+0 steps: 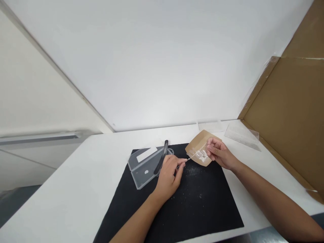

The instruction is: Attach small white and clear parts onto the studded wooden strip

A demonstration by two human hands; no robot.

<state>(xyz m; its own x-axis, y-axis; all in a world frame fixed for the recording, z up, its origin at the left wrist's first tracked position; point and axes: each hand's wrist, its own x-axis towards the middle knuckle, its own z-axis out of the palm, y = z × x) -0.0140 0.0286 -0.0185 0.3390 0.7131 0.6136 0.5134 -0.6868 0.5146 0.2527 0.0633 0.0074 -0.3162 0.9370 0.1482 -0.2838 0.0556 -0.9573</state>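
Over wht table, L hand + R hand hold thin strand.

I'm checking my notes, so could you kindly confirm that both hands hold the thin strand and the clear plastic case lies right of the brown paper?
Not quite: the head view shows the clear plastic case left of the brown paper. The left hand and right hand do hold the thin strand.

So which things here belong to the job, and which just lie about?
Likely in use:
- thin pale piece, pinched by left hand and right hand
- brown card with white substance
- black mat

Likely lying about:
- clear plastic case
- curved black strip
- clear sheet
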